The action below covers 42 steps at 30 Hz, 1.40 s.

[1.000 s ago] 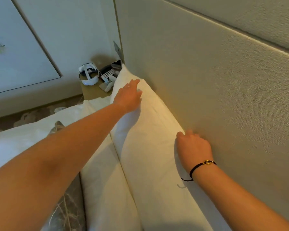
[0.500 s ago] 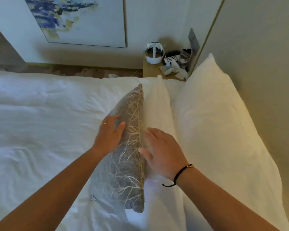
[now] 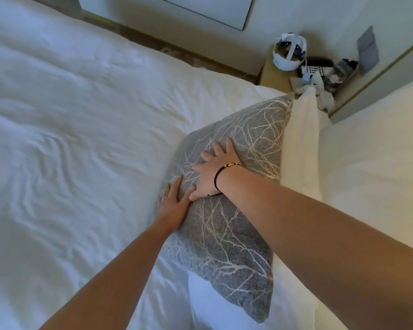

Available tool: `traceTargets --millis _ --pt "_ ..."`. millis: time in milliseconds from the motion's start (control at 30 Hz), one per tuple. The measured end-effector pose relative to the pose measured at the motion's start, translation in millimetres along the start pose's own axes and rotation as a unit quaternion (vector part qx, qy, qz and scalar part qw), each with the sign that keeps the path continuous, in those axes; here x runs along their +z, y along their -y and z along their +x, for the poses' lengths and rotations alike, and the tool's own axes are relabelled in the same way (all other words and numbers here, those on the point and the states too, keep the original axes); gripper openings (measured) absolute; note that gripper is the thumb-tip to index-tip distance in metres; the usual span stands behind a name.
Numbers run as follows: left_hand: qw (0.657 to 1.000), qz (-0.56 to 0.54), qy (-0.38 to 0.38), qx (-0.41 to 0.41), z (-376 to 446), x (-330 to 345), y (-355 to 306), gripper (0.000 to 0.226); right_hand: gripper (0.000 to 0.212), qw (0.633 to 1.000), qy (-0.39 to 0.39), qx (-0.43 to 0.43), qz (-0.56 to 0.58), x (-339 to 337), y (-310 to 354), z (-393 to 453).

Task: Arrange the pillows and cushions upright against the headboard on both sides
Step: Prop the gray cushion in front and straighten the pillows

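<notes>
On white bed (image 3: 69, 139), left hand (image 3: 174, 208), right hand (image 3: 215, 172) pressing grey cushion (image 3: 224, 234)

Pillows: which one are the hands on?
The grey cushion with the pale branch pattern, frontmost; left hand and right hand both press it. The white pillows behind are untouched.

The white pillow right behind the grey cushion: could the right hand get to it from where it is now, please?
Probably yes. The right hand lies flat on the grey cushion, and the white pillow stands directly behind that cushion with its top edge exposed. Nothing lies between; the left hand rests at the cushion's near edge.
</notes>
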State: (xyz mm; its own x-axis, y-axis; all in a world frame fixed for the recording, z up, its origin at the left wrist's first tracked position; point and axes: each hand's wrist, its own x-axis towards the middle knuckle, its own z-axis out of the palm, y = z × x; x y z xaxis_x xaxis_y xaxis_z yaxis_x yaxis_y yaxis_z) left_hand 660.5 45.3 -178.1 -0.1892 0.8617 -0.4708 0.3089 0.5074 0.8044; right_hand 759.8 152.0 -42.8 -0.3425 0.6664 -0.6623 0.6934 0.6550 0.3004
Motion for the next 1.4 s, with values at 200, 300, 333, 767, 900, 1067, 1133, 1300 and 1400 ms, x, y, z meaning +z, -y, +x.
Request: traceTargets --millis 200,300,333,767,900,1067,1133,1300,1400 --pt "0.999 -0.018 -0.003 -0.033 19.2 15.2 9.0 0.067 0.132 1.0 0.021 0.017 0.006 19.9 -22.2 18.2" --pt "0.997 -0.041 0.016 -0.06 29.8 24.6 -0.6 0.073 0.105 0.999 0.027 0.018 -0.007 26.9 -27.4 20.4" --pt "0.997 -0.042 0.032 -0.061 30.7 30.1 -5.6 0.074 0.1 0.999 0.032 0.019 -0.008 30.1 -33.2 18.3" --pt "0.993 0.035 0.108 -0.043 15.1 90.2 -36.5 0.082 0.092 0.998 0.048 0.022 0.033 69.1 -84.5 -20.3" --pt "0.993 0.059 0.097 -0.014 2.4 82.8 -28.0 0.062 0.093 0.995 0.067 0.032 0.061 62.4 -82.6 -2.0" --pt "0.998 0.03 0.051 0.012 -46.7 83.7 -55.2 0.059 0.073 0.984 -0.07 -0.051 0.154 44.9 -81.4 -49.0" --pt "0.998 0.026 0.04 0.042 -74.7 86.4 -79.3 0.058 0.037 0.931 -0.189 -0.022 0.311 50.4 -89.8 -86.0" --pt "0.985 0.109 0.029 0.127 -139.8 97.0 -131.7 0.075 0.016 0.749 -0.383 0.21 0.498 112.3 -79.4 -218.0" --pt "0.971 0.172 0.032 0.162 -164.2 102.4 -145.8 0.1 0.045 0.73 -0.289 0.336 0.52 171.3 -35.1 -285.2"
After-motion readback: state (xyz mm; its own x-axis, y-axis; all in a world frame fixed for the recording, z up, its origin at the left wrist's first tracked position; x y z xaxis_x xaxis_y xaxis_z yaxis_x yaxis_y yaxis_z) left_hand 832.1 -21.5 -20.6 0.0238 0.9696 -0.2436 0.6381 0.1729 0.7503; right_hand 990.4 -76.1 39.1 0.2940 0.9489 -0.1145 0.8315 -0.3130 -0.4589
